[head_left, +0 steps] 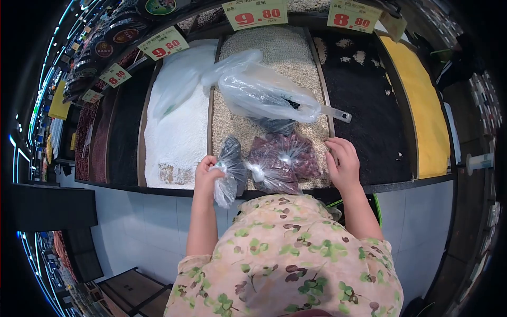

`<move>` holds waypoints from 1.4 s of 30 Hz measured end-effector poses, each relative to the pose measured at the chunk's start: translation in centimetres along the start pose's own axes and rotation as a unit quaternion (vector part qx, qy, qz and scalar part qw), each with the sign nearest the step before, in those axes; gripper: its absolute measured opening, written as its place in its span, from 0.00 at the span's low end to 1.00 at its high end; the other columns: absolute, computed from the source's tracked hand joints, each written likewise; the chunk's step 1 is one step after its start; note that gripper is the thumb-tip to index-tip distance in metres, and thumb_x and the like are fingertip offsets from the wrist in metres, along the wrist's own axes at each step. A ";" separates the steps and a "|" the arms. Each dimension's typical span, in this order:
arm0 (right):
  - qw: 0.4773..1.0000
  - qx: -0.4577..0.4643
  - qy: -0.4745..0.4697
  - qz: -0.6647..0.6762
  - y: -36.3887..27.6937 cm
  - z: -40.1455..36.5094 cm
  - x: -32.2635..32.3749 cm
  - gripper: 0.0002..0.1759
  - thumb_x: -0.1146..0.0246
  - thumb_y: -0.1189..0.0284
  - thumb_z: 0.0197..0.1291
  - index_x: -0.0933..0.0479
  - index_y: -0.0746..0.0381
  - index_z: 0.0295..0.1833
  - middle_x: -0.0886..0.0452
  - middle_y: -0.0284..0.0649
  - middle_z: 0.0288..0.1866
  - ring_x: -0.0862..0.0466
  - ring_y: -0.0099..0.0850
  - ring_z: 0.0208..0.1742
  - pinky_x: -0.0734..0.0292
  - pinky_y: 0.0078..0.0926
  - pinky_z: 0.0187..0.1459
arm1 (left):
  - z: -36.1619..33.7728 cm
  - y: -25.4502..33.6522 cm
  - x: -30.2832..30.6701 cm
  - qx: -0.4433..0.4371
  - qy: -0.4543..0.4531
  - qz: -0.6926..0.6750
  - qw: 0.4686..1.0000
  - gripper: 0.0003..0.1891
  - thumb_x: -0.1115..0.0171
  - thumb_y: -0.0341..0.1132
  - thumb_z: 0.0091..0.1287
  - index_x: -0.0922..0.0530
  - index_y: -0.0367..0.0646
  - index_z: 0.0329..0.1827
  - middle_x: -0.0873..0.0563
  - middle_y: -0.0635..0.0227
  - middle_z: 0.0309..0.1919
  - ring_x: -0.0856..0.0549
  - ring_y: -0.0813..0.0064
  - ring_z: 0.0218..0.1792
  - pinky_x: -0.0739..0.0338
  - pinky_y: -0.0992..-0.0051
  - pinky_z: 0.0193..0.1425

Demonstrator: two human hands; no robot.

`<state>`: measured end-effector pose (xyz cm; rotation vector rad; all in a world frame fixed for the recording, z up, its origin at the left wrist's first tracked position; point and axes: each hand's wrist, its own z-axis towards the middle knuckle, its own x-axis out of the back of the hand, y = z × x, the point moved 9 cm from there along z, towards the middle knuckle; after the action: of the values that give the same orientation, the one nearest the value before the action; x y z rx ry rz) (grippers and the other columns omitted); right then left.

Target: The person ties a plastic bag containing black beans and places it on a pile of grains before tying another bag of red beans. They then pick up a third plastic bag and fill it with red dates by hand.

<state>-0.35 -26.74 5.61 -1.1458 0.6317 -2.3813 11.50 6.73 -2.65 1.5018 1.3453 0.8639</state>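
Pinched in my left hand (207, 174) is the top of a tied clear plastic bag of dark grains (231, 153), at the front of the bins. Just right of it lie knotted clear bags of dark red beans or grains (298, 156), resting on the bin of pale grains (264, 48). My right hand (344, 162) is beside these red bags, fingers apart and holding nothing, near the divider to the black-grain bin (364, 100). Behind the bags is a large crumpled translucent plastic bag (259, 90), and a clear scoop handle (337, 113) sticks out at its right end.
To the left is a bin of white grains (169, 132), with part of another plastic bag on it. A yellow-grain bin (420, 111) stands at the far right. Price cards (256, 15) line the back. The bins' dark front edge (422, 182) runs before me.
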 end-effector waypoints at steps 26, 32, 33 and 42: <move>0.968 0.052 -0.181 0.166 -5.4 -4.3 -7.7 0.17 0.37 0.72 0.45 0.27 0.62 0.44 0.24 0.43 0.44 0.25 0.42 0.52 0.32 0.38 0.54 | -3.6 -3.2 -12.9 0.054 -0.269 0.048 0.960 0.12 0.43 0.28 0.61 0.26 0.36 0.47 0.21 0.72 0.35 0.23 0.85 0.36 0.28 0.83 0.40; 0.966 0.057 -0.190 0.167 -5.6 -4.0 -7.7 0.15 0.37 0.75 0.41 0.27 0.64 0.39 0.24 0.43 0.44 0.25 0.43 0.50 0.31 0.40 0.53 | -4.5 -4.3 -13.4 0.077 -0.329 0.093 0.937 0.16 0.43 0.25 0.60 0.27 0.36 0.52 0.23 0.72 0.37 0.24 0.86 0.39 0.28 0.84 0.42; 0.966 0.057 -0.192 0.167 -5.5 -4.0 -7.7 0.15 0.37 0.75 0.41 0.27 0.64 0.39 0.24 0.43 0.44 0.25 0.43 0.50 0.31 0.40 0.53 | -4.8 -4.2 -13.7 0.065 -0.360 0.077 0.927 0.17 0.43 0.24 0.59 0.27 0.36 0.53 0.24 0.73 0.38 0.24 0.87 0.38 0.28 0.85 0.42; 0.958 0.052 -0.215 0.180 -5.3 -4.1 -7.9 0.15 0.36 0.74 0.40 0.25 0.63 0.39 0.24 0.40 0.44 0.26 0.40 0.50 0.32 0.38 0.53 | -5.2 -3.7 -14.5 0.057 -0.395 0.146 0.905 0.16 0.40 0.24 0.55 0.29 0.38 0.47 0.27 0.75 0.35 0.28 0.89 0.34 0.30 0.86 0.36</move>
<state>-0.07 -17.28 1.49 -1.3181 0.5041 -1.7655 3.08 -6.70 -3.29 1.8877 0.5805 0.2656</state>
